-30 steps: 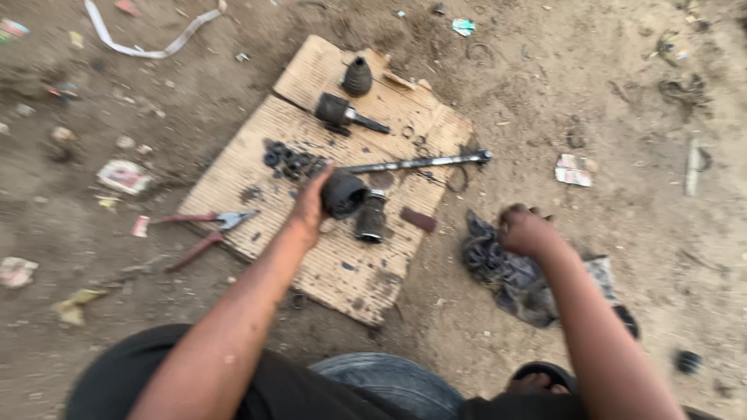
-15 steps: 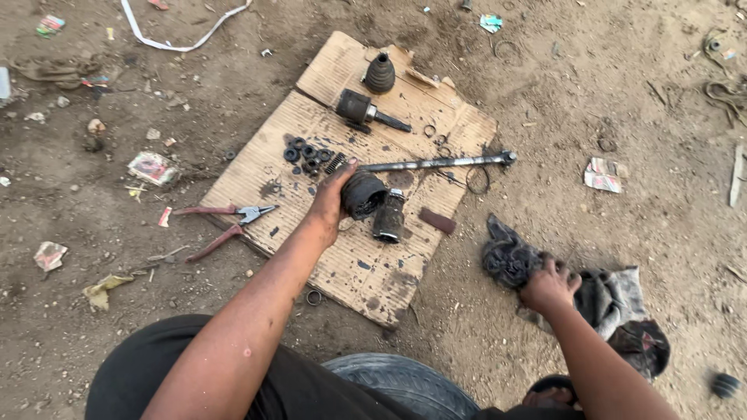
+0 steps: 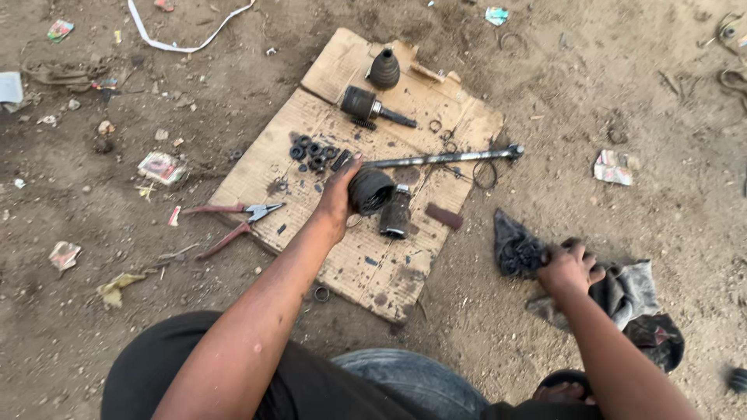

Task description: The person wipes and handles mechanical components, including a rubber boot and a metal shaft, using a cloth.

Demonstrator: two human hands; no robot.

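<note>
Axle shaft [image 3: 436, 159] lies left-right on cardboard [image 3: 257, 167], left hand [image 3: 336, 204] grasping its boot [image 3: 369, 190], right hand [image 3: 568, 268] clutching rag [image 3: 622, 292].

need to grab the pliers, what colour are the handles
Red, dulled with dirt. The pliers lie at the cardboard's left edge, clearest in the head view.

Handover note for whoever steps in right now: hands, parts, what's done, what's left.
Left hand: gripping the black rubber boot at the near end of the metal shaft, on the cardboard.
Right hand: on the dirty grey rag, on the dirt right of the cardboard.
Parts: dark metal cup beside the boot; second boot and stubby joint piece at the far end; small black rings left of the shaft; red-handled pliers at the left edge.
Done: joint is in pieces, laid out.
Left: nothing reassembled; all parts look greasy.
</note>
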